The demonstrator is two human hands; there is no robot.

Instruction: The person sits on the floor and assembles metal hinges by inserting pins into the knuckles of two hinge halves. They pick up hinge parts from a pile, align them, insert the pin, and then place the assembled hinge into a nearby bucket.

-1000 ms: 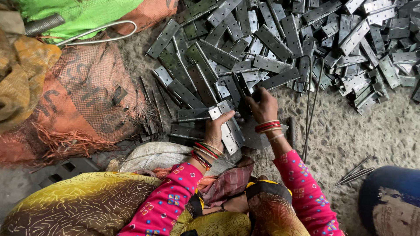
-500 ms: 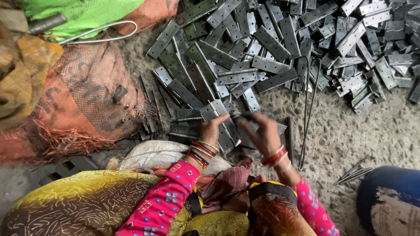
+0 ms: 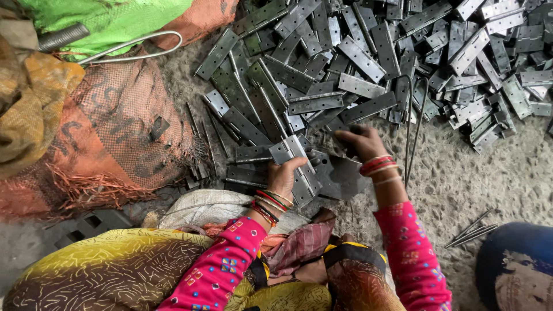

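The left hand (image 3: 283,178) grips a flat grey steel hinge (image 3: 296,167) over the rough concrete floor (image 3: 461,184). The right hand (image 3: 360,141) pinches into the heaped hinge pile (image 3: 368,63), though what it holds I cannot tell. Sharp stamped edges could nick bare fingers, or the loosely gripped hinge could slip down.

This is a rough small workshop for metal hardware, with the work done on the ground. A big heap of grey steel hinges (image 3: 368,63) lies loose on a gritty concrete floor (image 3: 461,178), with thin metal pins (image 3: 473,228) scattered beside it. Worn woven sacks (image 3: 115,132), orange and green, are bunched at the edge, and the person sits low on the floor right against the heap.
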